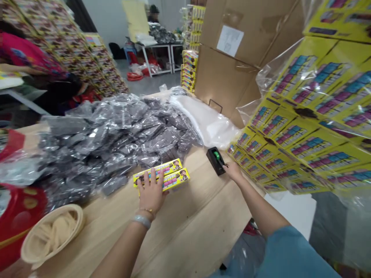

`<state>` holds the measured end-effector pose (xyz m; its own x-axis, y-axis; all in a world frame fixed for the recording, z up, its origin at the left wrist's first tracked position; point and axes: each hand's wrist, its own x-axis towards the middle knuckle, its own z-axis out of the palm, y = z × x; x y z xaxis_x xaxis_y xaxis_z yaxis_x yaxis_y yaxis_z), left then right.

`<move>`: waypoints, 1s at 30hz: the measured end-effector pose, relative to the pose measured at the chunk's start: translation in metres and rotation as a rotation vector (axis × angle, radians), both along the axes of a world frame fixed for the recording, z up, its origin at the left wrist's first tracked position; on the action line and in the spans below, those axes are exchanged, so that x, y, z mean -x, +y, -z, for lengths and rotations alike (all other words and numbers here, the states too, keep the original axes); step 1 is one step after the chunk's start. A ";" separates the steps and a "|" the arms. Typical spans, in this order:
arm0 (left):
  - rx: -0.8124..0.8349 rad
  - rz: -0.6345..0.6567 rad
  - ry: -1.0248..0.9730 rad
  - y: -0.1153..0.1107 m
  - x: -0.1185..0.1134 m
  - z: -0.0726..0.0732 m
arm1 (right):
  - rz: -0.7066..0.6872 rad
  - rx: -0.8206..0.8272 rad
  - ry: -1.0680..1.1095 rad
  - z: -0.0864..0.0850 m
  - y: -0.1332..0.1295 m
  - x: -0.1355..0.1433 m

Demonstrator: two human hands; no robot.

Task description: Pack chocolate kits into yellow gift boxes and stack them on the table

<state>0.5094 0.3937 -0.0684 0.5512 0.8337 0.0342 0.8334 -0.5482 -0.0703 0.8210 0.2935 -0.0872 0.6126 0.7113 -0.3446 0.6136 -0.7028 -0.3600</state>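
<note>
Two yellow boxes (176, 178) lie side by side on the wooden table (199, 216), printed in pink and blue. My left hand (151, 193) rests on their left part with its fingers spread. To the right, a black tape dispenser (215, 160) with a green roll stands on the table. My right hand (232, 171) is at the dispenser's right edge, its fingers drawn together; whether tape is between them is too small to tell.
Grey pieces in clear plastic (116, 131) are heaped behind the boxes. A cream basket (52, 233) stands front left, beside a red container (20, 216). Wrapped yellow boxes (307, 146) are stacked at right, by a large carton (228, 77). A person in pink (31, 54) sits far left.
</note>
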 end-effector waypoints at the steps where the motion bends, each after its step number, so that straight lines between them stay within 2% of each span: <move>1: -0.002 -0.007 0.006 -0.001 -0.001 0.000 | 0.053 0.013 0.113 0.004 -0.004 -0.008; 3: 0.002 0.001 0.020 -0.001 -0.003 -0.002 | 0.164 -0.010 0.276 0.007 -0.002 -0.016; 6: 0.042 0.045 0.043 0.001 0.000 -0.007 | 0.175 -0.052 0.374 0.007 0.002 -0.015; 8: 0.075 0.015 0.064 0.003 0.002 -0.011 | 0.167 -0.103 0.409 0.009 -0.002 -0.011; 12: 0.073 -0.044 0.056 0.001 0.003 -0.015 | 0.183 -0.215 0.207 0.022 -0.029 -0.005; 15: 0.049 -0.040 0.010 -0.006 -0.001 -0.015 | 0.227 -0.207 0.095 0.025 -0.052 0.002; 18: 0.038 -0.078 -0.034 -0.014 -0.006 -0.014 | 0.205 -0.197 0.118 0.016 -0.054 0.035; 20: 0.042 -0.081 -0.049 -0.018 -0.008 -0.013 | 0.127 -0.247 0.243 0.008 -0.033 0.076; 22: 0.048 -0.075 -0.056 -0.021 -0.008 -0.011 | 0.095 -0.360 0.469 0.001 0.001 0.121; 24: 0.040 -0.071 -0.061 -0.023 -0.008 -0.009 | 0.220 -0.457 0.617 0.001 0.035 0.159; 26: 0.021 -0.066 -0.069 -0.025 -0.007 -0.006 | 0.363 -0.501 0.601 0.008 0.049 0.181; 28: 0.010 -0.060 -0.081 -0.025 -0.006 -0.005 | 0.375 -0.428 0.493 0.019 0.035 0.183; 30: 0.022 -0.053 -0.099 -0.025 -0.003 -0.005 | 0.314 -0.305 0.391 0.028 0.001 0.167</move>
<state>0.5126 0.3690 -0.0630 0.5009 0.8628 0.0681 0.8636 -0.5035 0.0256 0.6541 0.2941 -0.1147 0.6787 0.6187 -0.3957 0.1734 -0.6586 -0.7323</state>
